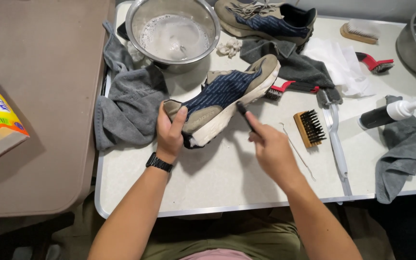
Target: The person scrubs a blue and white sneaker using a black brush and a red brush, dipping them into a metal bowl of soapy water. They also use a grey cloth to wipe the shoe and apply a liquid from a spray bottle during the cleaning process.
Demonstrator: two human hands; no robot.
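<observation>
Left hand clamped on the heel end of a blue-and-tan sneaker, thumb over the tan heel panel, fingers wrapped underneath; shoe held tilted just above the white desk, toe pointing up and away, white sole facing the right side. Right hand closed around a small dark tool, its tip touching the sole's edge near midfoot; what kind of tool, cannot tell. Black watch on the left wrist. Behind the shoe: steel bowl of soapy water, grey towel draped off the desk's left edge. Second matching sneaker at the far edge. Right of the hands: wooden brush with black bristles, thin wire hook, white-handled brush, dark bottle with white cap lying on another grey cloth.
</observation>
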